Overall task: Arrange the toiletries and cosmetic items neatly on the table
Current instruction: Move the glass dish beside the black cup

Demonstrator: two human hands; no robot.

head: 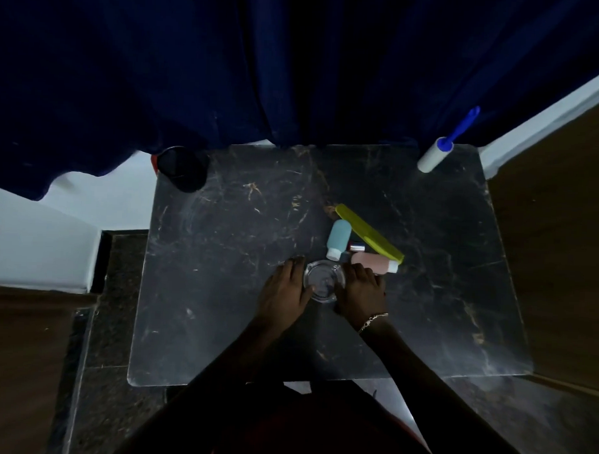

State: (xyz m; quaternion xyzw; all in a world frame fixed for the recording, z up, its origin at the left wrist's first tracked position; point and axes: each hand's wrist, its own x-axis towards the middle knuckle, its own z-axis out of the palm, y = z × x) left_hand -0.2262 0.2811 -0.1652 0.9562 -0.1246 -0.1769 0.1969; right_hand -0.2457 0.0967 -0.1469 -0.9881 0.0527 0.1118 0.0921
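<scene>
Both hands (284,287) cupping glass dish (324,281), small items (356,246) behind indistinct

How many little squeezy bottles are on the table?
2. The blue bottle lies beside the yellow case; the pink bottle lies by the right hand. More could hide underneath.

No legible text or labels anywhere

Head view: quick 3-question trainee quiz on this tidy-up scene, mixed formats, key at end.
1. True or false: both hands touch the clear glass dish.
2. Which item lies at the table's far right corner? A) lint roller B) yellow case C) pink bottle
3. Fill in: the teal bottle lies with its ___ cap toward the dish.

Key: 1 true; 2 A; 3 white.
</scene>
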